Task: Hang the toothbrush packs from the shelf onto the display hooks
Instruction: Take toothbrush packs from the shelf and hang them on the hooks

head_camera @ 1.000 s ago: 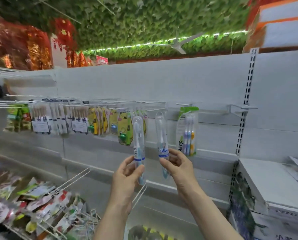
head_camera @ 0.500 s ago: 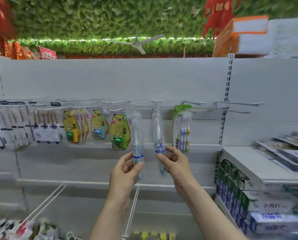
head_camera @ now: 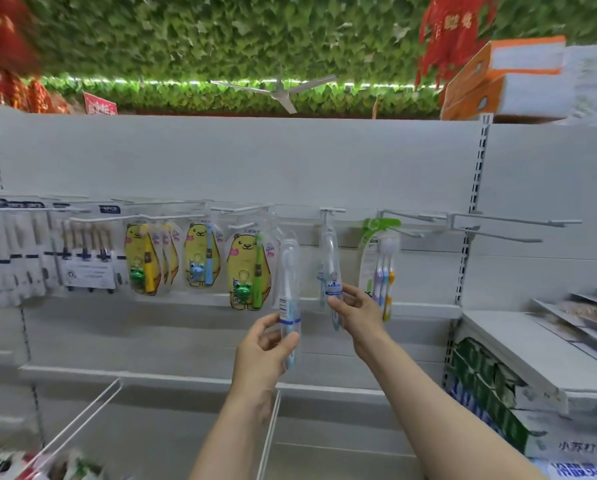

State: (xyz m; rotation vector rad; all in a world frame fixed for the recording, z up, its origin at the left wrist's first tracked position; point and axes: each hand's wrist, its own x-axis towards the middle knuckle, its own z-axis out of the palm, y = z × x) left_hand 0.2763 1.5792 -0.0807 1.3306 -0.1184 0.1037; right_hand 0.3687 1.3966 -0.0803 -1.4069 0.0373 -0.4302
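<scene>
Fingers (head_camera: pixel 264 325) of my left hand (head_camera: pixel 266 348) curl round a slim clear-plastic toothbrush pack (head_camera: pixel 289 271) just left of the white hook (head_camera: pixel 331 211); my right hand (head_camera: pixel 356 313) pinches a second glossy pack (head_camera: pixel 330 258) hanging under it.

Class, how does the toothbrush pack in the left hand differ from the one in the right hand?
The right pack, pinched by the right hand, reaches up to a hook; the left pack, gripped by the left hand, has its top free, lower down. The left pack shows a barcode, the right pack a blue label. Both are clear, slim, upright.
</scene>
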